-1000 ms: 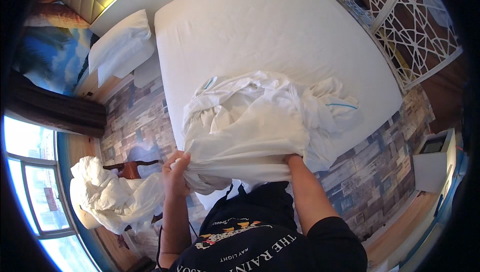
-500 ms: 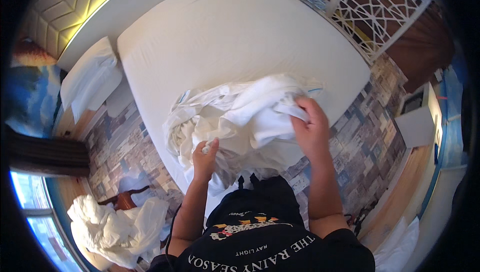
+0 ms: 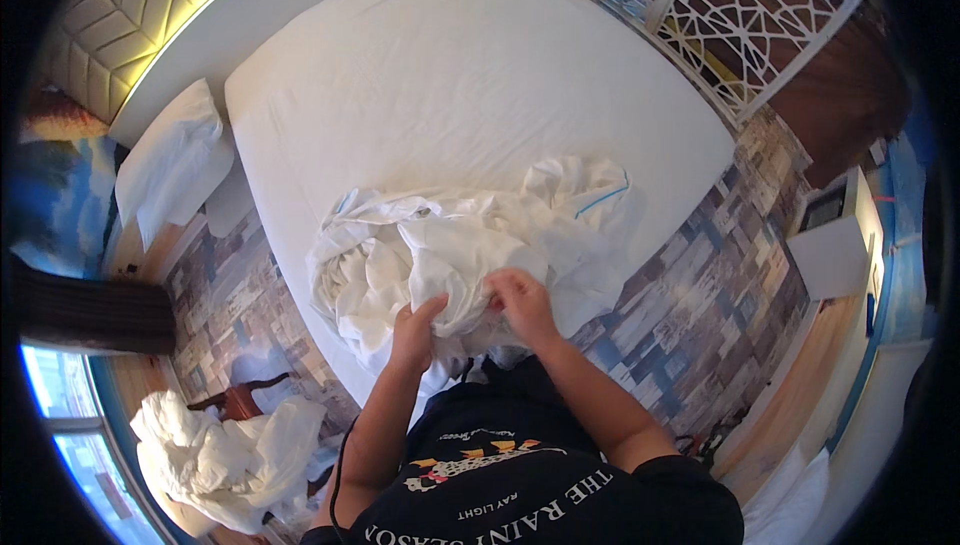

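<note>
the left hand (image 3: 415, 330) has been brought in, its fingers now closed on the crumpled white sheet (image 3: 450, 250) at the near edge of the bed (image 3: 450, 75); the right hand (image 3: 525, 305), moved closer, pinches the same fold, so the bundle is being gathered.

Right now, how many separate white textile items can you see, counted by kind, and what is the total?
Crumpled white sheet bundle on the mattress, held by left hand and right hand: 1
White linen heap over the chair: 1
White pillow beside the bed: 1
Total: 3
</note>
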### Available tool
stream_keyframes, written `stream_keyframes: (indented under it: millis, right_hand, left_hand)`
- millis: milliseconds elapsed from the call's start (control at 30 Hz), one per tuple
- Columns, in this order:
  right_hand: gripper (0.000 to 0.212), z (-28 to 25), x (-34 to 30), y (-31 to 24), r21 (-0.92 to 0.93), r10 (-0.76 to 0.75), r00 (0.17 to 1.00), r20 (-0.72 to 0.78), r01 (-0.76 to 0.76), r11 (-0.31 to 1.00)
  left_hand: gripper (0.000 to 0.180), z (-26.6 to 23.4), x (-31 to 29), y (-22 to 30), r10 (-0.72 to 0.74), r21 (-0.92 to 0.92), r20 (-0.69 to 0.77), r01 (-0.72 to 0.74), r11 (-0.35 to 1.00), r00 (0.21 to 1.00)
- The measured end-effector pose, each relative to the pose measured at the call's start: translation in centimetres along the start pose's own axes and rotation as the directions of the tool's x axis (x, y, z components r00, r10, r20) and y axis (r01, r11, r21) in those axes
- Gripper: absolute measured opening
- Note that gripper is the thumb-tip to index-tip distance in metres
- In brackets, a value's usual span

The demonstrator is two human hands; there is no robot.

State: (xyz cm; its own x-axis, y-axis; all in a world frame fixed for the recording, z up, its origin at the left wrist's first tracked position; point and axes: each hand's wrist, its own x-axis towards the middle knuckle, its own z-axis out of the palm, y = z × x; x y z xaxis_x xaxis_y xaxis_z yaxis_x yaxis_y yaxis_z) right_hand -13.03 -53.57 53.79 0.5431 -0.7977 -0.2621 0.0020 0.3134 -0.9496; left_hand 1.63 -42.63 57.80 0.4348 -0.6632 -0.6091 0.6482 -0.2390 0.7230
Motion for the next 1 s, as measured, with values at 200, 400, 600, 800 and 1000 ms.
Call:
stream_keyframes:
  millis: [200,400,600,800,1000]
  right_hand:
    - [0.060,-11.4,11.7,12.4,-0.690,-0.022,0.947,-0.320,-0.217,0.690]
    - [0.036,-17.8,18.2,15.0,-0.828,0.046,0.996,-0.072,-0.085,0.554]
    - [0.019,-30.8,33.1,6.4,-0.862,-0.340,0.891,-0.301,-0.102,0.496]
    - [0.017,-27.0,41.2,-8.7,-0.674,-0.645,0.690,-0.328,0.307,0.672]
    - [0.021,-8.2,25.9,-7.6,-0.083,-0.037,0.839,0.543,0.098,0.992]
  left_hand:
    - [0.055,5.3,-4.1,2.7,0.037,-0.152,0.072,-0.026,0.988,0.997]
    - [0.054,-3.7,-3.8,0.0,0.711,-0.368,-0.067,-0.680,0.634,0.700]
    - [0.053,1.3,-7.7,6.7,0.754,-0.226,-0.506,-0.908,0.353,0.419]
    - [0.052,3.4,-5.4,6.1,0.388,-0.444,-0.484,-0.603,0.663,0.784]
    - [0.044,9.9,0.1,4.3,0.220,-0.088,-0.487,-0.298,0.950,0.845]
